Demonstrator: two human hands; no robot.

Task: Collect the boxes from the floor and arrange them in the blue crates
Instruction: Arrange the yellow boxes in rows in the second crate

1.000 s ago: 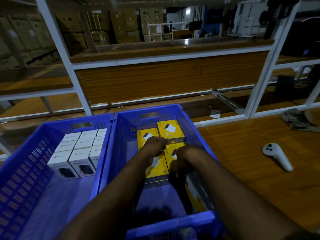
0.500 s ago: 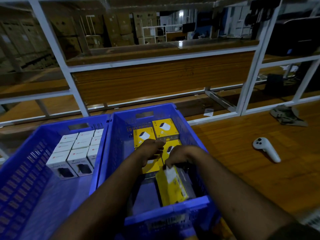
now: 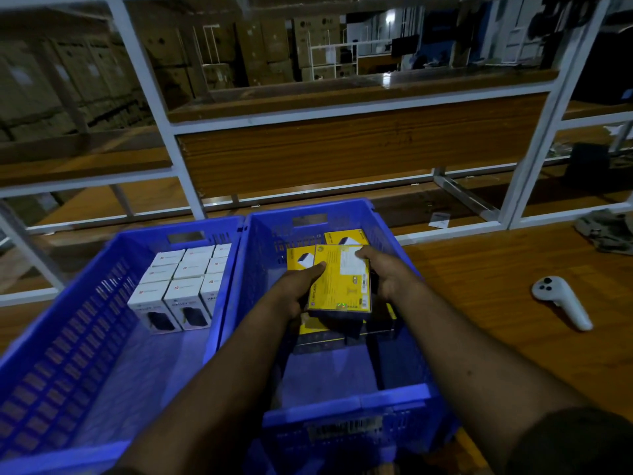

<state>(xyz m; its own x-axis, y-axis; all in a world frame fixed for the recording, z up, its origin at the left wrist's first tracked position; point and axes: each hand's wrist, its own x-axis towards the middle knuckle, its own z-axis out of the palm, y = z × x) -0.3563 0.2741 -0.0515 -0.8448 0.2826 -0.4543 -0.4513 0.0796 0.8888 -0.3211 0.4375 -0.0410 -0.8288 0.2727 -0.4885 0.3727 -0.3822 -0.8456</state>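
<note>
Since the frame half a second ago, the yellow box point(image 3: 340, 279) that lay low at the near end of the right crate point(image 3: 346, 404) has come up: we now see it lifted above the yellow boxes point(image 3: 300, 258) packed at the far end, printed back facing us. Left hand point(image 3: 294, 292) grips its left edge, index finger along the side; right hand point(image 3: 388, 271) grips the right edge and far corner. The near half of the right crate's floor shows bare. Left crate point(image 3: 61, 358) holds white boxes point(image 3: 178, 286) in rows against its far wall, bare floor nearer us. A white controller point(image 3: 561, 301) lies on the wooden floor point(image 3: 496, 279), well apart from the crates.
</note>
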